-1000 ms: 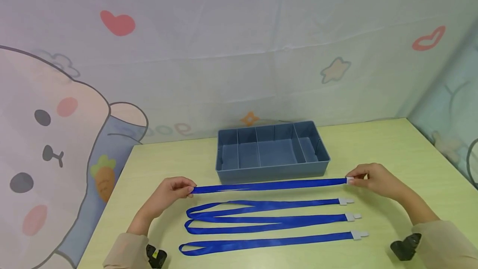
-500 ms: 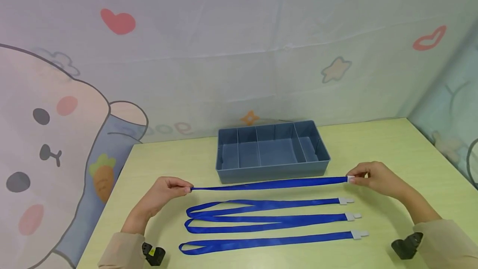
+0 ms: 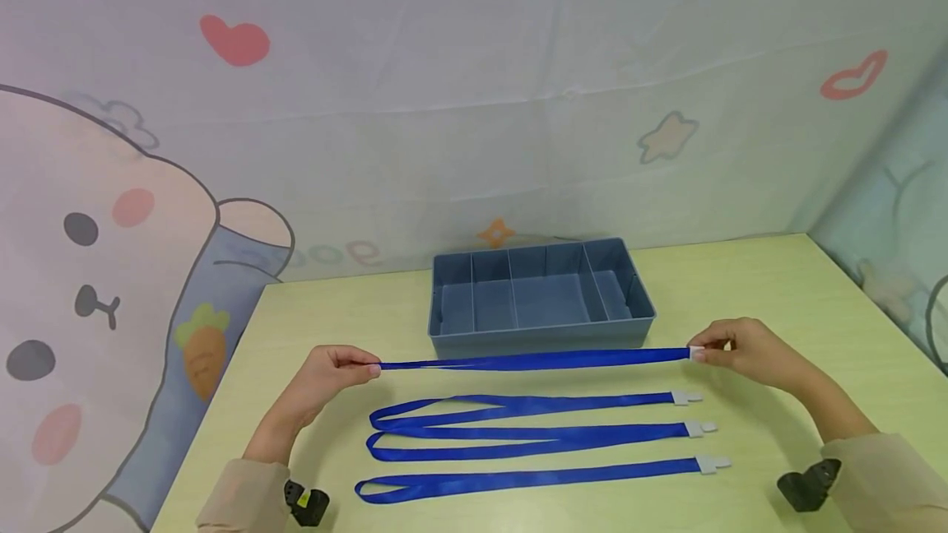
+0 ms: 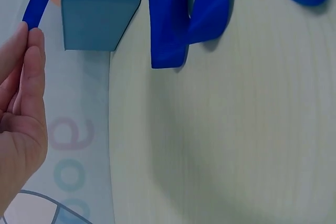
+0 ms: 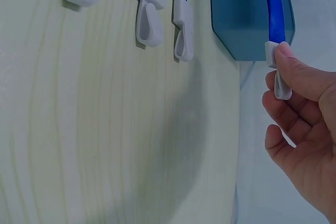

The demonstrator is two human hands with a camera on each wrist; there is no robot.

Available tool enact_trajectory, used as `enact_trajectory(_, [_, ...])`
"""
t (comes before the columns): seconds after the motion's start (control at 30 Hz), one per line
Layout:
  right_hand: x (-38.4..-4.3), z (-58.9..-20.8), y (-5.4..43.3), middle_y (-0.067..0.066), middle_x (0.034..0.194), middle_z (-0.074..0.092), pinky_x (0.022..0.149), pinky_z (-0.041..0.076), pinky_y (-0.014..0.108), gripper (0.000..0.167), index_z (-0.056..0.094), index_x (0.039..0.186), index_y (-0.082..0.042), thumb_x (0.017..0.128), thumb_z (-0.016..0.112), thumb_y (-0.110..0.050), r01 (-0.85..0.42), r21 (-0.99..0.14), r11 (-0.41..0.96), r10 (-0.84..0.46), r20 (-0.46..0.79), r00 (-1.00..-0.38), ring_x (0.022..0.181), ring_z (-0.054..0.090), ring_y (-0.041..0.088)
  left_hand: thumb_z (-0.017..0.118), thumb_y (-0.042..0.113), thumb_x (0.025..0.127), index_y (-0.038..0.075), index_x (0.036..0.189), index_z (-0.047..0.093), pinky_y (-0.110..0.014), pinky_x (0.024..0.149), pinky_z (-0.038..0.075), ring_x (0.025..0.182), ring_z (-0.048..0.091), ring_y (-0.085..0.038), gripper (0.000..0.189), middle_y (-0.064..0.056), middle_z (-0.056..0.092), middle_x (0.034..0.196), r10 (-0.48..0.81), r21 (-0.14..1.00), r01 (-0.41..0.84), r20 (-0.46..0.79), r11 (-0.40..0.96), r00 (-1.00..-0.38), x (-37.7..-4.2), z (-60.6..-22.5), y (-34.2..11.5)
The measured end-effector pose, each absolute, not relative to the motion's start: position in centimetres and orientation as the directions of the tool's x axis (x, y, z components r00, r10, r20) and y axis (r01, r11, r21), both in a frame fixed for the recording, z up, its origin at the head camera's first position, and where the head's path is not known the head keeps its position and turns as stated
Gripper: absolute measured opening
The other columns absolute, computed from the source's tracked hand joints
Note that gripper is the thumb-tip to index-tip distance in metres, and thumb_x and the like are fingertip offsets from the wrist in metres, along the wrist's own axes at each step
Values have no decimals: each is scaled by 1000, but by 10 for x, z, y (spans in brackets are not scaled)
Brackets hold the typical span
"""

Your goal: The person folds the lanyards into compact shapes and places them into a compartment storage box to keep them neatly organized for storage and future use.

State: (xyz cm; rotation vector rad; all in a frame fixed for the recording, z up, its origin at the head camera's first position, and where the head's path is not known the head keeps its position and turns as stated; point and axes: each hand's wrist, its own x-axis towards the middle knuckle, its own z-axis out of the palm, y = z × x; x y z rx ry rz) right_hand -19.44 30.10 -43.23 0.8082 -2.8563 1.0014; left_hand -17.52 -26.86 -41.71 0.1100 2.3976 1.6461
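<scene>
A blue lanyard [image 3: 533, 361] is stretched level above the table, just in front of the divided tray. My left hand [image 3: 326, 381] pinches its looped end between thumb and fingers, as the left wrist view also shows. At the other end my right hand [image 3: 751, 359] pinches the white plastic clip [image 5: 281, 74]. Nearer to me, 3 more blue lanyards lie side by side on the table: a far one [image 3: 563, 404], a middle one [image 3: 578, 439] and a near one [image 3: 533, 481]. Their white clips point right and their loops left.
A grey-blue tray [image 3: 541, 342] with several compartments stands at the back of the pale wood table [image 3: 770, 294]. Behind it hangs a printed cloth [image 3: 444, 105] with hearts, a star and a cartoon animal. A black wrist camera [image 3: 807, 485] sits by the right sleeve.
My left hand has shifted slightly left and up, drawing the lanyard straighter, and the strap has turned more edge-on at that end. The right hand has risen a little. The lying lanyards stay put.
</scene>
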Motion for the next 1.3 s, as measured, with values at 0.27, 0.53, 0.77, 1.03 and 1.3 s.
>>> enact_trajectory(0.27, [-192, -424, 306, 1, 88, 65, 61, 46, 22, 16, 68, 98, -6, 90, 63, -18, -338, -682, 649, -438, 28, -899, 72, 53, 8, 64, 12, 89, -9, 104, 62, -31, 77, 55, 79, 65, -17, 26, -17, 67, 90, 194, 944, -39, -107, 327, -975, -174, -416, -268])
enact_trajectory(0.53, [-189, -413, 313, 11, 89, 65, 68, 53, 29, 23, 64, 102, 2, 94, 57, -17, -200, -800, 566, -458, -103, -883, 77, 60, 16, 63, 11, 89, -8, 105, 64, -35, 79, 54, 78, 65, -14, 24, -17, 68, 92, 162, 933, -76, -141, 352, -977, -172, -413, -268])
enact_trajectory(0.77, [-187, -405, 316, 5, 84, 68, 69, 54, 32, 23, 63, 103, 9, 95, 54, -10, -140, -872, 469, -492, -126, -861, 78, 63, 19, 64, 9, 89, -9, 105, 63, -34, 78, 55, 79, 66, -20, 24, -17, 68, 91, 113, 919, -88, -141, 384, -984, -169, -407, -263])
enact_trajectory(1.03, [-186, -398, 317, -2, 84, 68, 71, 54, 29, 18, 66, 101, 2, 95, 53, -8, -131, -898, 419, -479, -97, -872, 77, 62, 18, 64, 10, 88, -9, 102, 64, -34, 79, 54, 82, 66, -23, 24, -16, 68, 90, 119, 917, -77, -133, 391, -984, -166, -402, -261])
enact_trajectory(1.3, [-185, -386, 316, 0, 84, 68, 71, 55, 29, 20, 65, 101, 6, 95, 54, -9, -105, -894, 437, -455, -119, -883, 76, 63, 19, 64, 15, 89, -8, 105, 63, -27, 78, 54, 86, 64, -23, 28, -5, 67, 86, 127, 914, -83, -144, 397, -981, -167, -391, -262])
